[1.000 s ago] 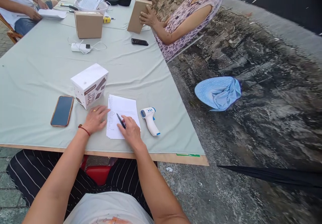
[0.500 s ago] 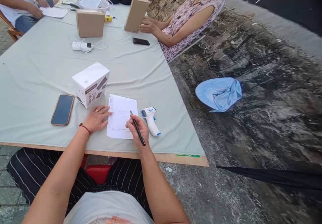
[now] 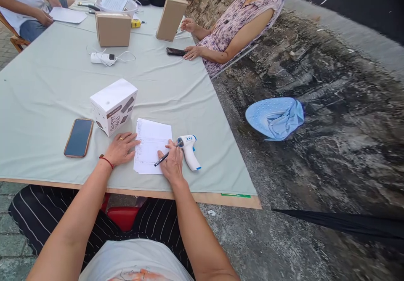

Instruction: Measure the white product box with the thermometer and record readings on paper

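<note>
Pen (image 3: 161, 159): held in the right hand (image 3: 172, 160), pinched between the fingers and slanted over the right part of the paper stack (image 3: 151, 131). One end is pointed to the lower left above the top sheet; the other is directed toward the thermometer (image 3: 190, 152). Whether the thermometer is touched by the pen cannot be told.

Left hand (image 3: 121, 149): laid palm down on the worktop (image 3: 50, 100), fingers spread, fingertips placed at the left edge of the stack. Nothing is gripped by it. Printed or written lines are seen along that edge; they are too small to be read.

Thermometer, white and blue, is laid just right of the stack. The white box (image 3: 114, 91), marked "Super Meal", is stood just beyond the left hand; a brown-edged phone (image 3: 78, 138) is placed left of it.

Farther along, a black phone (image 3: 175, 51) is touched at one end by a co-worker's hand (image 3: 193, 52); near it an upright brown box (image 3: 170, 18) is tilted slightly.
</note>
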Tool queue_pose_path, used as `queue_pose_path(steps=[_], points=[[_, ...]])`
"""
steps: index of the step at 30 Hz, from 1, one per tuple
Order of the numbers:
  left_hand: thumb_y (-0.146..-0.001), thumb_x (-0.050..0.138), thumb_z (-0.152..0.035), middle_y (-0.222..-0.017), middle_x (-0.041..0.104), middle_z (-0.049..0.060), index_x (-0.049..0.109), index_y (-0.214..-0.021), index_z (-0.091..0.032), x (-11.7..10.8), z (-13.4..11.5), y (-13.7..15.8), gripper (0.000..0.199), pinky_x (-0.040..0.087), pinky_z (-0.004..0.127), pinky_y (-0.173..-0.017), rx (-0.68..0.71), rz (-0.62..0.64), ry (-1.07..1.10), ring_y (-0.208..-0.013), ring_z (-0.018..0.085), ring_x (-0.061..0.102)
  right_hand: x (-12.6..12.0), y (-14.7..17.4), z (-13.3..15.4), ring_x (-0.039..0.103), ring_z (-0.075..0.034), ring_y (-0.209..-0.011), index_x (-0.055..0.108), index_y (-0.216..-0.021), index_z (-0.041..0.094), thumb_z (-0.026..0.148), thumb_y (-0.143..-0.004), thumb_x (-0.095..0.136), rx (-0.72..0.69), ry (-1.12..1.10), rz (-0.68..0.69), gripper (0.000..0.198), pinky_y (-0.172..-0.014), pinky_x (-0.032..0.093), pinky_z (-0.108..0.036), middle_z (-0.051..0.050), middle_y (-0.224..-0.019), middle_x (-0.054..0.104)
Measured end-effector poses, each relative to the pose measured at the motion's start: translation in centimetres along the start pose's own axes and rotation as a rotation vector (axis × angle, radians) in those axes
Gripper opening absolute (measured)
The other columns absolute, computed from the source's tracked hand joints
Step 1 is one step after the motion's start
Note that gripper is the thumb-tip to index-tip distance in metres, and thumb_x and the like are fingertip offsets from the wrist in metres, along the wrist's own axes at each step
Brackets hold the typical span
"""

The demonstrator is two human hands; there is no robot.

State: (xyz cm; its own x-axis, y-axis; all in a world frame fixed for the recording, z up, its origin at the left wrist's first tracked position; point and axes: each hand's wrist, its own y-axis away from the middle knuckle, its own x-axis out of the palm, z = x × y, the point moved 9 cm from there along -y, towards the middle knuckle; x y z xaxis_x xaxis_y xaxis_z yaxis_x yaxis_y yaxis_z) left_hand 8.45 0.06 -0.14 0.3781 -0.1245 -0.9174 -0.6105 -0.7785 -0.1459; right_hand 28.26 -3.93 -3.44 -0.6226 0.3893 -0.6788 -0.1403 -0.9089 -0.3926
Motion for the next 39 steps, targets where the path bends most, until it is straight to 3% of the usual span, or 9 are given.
queue_pose_path(steps=[9,13,17,21,25,30,34,39], points=[[-0.093,0.04,-0.029,-0.147,0.052,0.013,0.053,-0.138,-0.016,-0.6,0.6,0.2,0.048,0.035,0.051,-0.112,-0.088,-0.057,-0.056,-0.138,0.031,0.043,0.3,0.3,1.0,0.047,-0.032,-0.133,0.049,-0.117,0.022,0.033,-0.088,0.057,-0.143,-0.033,0.056,0.032,-0.107,0.039,-0.056,-0.017,-0.143,0.052],[-0.092,0.045,-0.034,-0.142,0.057,0.011,0.059,-0.13,-0.017,-0.5,0.0,0.2,0.044,0.035,0.051,-0.112,-0.023,-0.023,-0.049,-0.137,0.032,0.044,-0.4,0.3,0.0,0.048,-0.033,-0.131,0.048,-0.114,0.022,0.035,-0.087,0.058,-0.034,-0.058,-0.017,0.032,-0.105,0.04,-0.057,-0.019,-0.143,0.051],[-0.094,0.043,-0.038,-0.126,0.067,0.012,0.056,-0.134,-0.016,-0.8,-0.1,0.3,0.047,0.039,0.046,-0.109,-0.005,-0.056,0.015,-0.124,0.028,0.055,-1.1,0.3,-1.5,0.052,-0.03,-0.129,0.047,-0.115,0.021,0.039,-0.086,0.057,0.091,-0.152,-0.044,0.036,-0.105,0.043,-0.054,-0.02,-0.143,0.051],[-0.091,0.05,-0.05,-0.142,0.054,0.018,0.049,-0.141,-0.01,-0.7,-0.1,0.2,0.064,0.032,0.051,-0.113,-0.035,-0.063,-0.06,-0.134,0.034,0.045,-1.5,0.0,-2.9,0.047,-0.031,-0.135,0.046,-0.115,0.019,0.041,-0.085,0.058,0.184,-0.184,-0.036,0.04,-0.11,0.039,-0.054,-0.023,-0.145,0.048],[-0.08,0.06,-0.068,-0.151,0.044,0.02,0.044,-0.145,-0.012,0.4,-0.5,0.1,0.087,0.021,0.061,-0.116,-0.023,0.034,-0.122,-0.142,0.041,0.034,-0.4,0.0,-2.4,0.044,-0.033,-0.138,0.047,-0.114,0.019,0.041,-0.082,0.06,0.157,-0.164,0.06,0.041,-0.111,0.037,-0.056,-0.023,-0.147,0.045],[-0.085,0.057,-0.065,-0.144,0.053,0.017,0.05,-0.14,-0.016,-0.2,-0.4,0.2,0.074,0.023,0.06,-0.115,-0.04,-0.032,-0.102,-0.138,0.038,0.041,0.7,0.3,-1.3,0.045,-0.031,-0.136,0.047,-0.114,0.022,0.04,-0.082,0.061,0.148,-0.211,0.112,0.039,-0.111,0.038,-0.054,-0.019,-0.148,0.046],[-0.089,0.054,-0.057,-0.133,0.061,0.018,0.054,-0.133,-0.014,-1.2,0.0,0.3,0.062,0.033,0.055,-0.11,-0.084,-0.129,-0.086,-0.128,0.035,0.051,1.5,-0.1,-0.8,0.047,-0.028,-0.136,0.046,-0.115,0.023,0.04,-0.083,0.06,0.158,-0.311,0.127,0.039,-0.11,0.04,-0.051,-0.017,-0.15,0.045],[-0.086,0.058,-0.049,-0.126,0.063,0.017,0.054,-0.13,-0.013,-1.4,0.1,0.3,0.057,0.039,0.051,-0.105,-0.073,-0.161,-0.068,-0.12,0.033,0.056,1.3,-0.5,-0.4,0.052,-0.03,-0.13,0.048,-0.116,0.023,0.038,-0.083,0.06,0.107,-0.282,0.081,0.038,-0.107,0.042,-0.052,-0.017,-0.143,0.053]])
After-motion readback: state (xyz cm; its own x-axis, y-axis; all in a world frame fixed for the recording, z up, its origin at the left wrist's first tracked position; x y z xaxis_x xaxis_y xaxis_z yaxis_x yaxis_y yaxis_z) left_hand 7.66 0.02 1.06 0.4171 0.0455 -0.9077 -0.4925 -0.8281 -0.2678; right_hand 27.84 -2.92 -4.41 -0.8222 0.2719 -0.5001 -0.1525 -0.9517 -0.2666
